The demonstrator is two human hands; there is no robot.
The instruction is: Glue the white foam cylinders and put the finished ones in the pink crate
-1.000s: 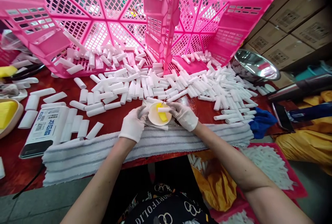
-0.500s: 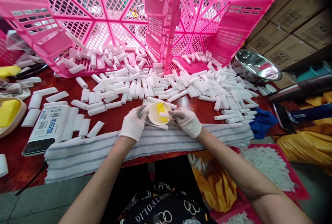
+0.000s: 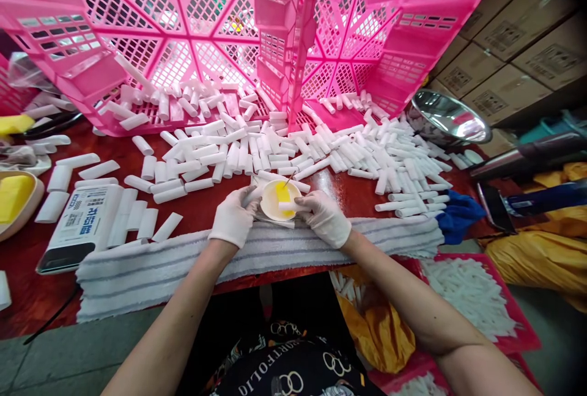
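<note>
Both of my hands wear white gloves and meet over a small white dish (image 3: 271,199) with a yellow sponge (image 3: 284,193) in it, at the near edge of the red table (image 3: 197,208). My left hand (image 3: 233,217) grips the dish's left rim. My right hand (image 3: 323,217) pinches a short white tube (image 3: 287,206) and holds its end over the sponge. My wrists rest on a folded white striped towel (image 3: 257,252). Behind the dish lie several more white tubes (image 3: 348,154).
Two pink lattice crates (image 3: 192,35) lie tipped on their sides at the back, tubes spilling out. A steel bowl (image 3: 447,116) sits far right, a blue cloth (image 3: 456,216) beside it. At left are a printed white pack (image 3: 77,225) and a dish with yellow sponge (image 3: 13,197). A pink tray of tubes (image 3: 468,298) sits low right.
My right hand has shifted slightly while keeping the tube on the sponge. My left hand stays on the dish. The view has moved a little.
</note>
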